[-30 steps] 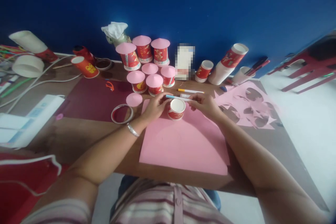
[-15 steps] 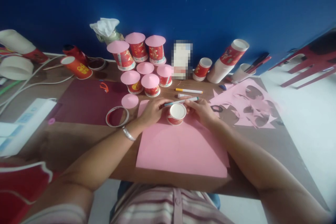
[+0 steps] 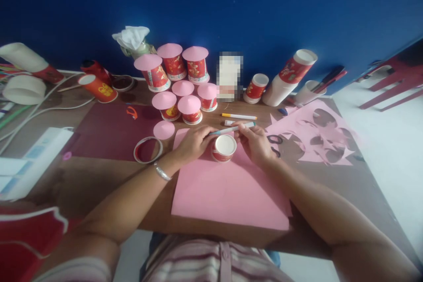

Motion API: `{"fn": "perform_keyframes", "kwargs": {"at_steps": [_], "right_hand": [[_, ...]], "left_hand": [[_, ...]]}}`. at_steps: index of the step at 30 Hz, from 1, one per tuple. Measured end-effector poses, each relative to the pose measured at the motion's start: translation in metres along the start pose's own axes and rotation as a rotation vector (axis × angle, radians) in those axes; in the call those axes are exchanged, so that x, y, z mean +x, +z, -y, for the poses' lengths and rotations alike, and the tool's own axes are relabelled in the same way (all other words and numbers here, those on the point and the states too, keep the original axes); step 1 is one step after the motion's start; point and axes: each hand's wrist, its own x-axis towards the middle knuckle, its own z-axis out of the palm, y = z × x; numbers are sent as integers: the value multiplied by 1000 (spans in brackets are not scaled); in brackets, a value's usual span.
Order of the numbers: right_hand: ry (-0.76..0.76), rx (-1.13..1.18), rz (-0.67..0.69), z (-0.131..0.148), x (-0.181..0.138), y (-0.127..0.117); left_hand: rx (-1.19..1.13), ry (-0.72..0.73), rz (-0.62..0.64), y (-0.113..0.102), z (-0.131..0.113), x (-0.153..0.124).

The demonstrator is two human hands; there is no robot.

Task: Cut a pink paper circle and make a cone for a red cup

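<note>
Head view: left hand (image 3: 193, 143) curled around cup (image 3: 224, 148), right hand (image 3: 256, 143) pinching pen (image 3: 231, 129) just beyond, over paper (image 3: 228, 189); possible risk: cup slipping, line wandering.

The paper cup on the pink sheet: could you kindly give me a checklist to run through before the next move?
1. The paper cup stands on the pink sheet: ok.
2. The left hand holds the cup's side: ok.
3. The right hand grips the pen: ok.
4. Pen tip on the sheet: cannot tell; it ends by the left fingers.
5. Pen uncapped: cannot tell, blurred.
6. Bare sheet in front of the cup: ok.
</note>
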Motion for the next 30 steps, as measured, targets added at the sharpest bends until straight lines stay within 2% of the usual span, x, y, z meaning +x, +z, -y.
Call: {"fn": "perform_keyframes", "kwargs": {"at_steps": [4, 7, 10, 14, 21, 30], "right_hand": [[-127, 119, -94, 20, 16, -21], [-162, 148, -69, 27, 21, -29], [-154, 119, 32, 22, 16, -23], [-132, 54, 108, 13, 7, -12], [-137, 0, 114, 4, 4, -12], [-120, -14, 69, -5, 6, -16]], "left_hand": [[121, 28, -120, -6, 10, -6], [132, 121, -171, -3, 13, -9], [151, 189, -143, 4, 15, -7], [196, 189, -115, 11, 24, -1], [187, 140, -85, 15, 32, 0], [141, 111, -20, 6, 16, 5]]}}
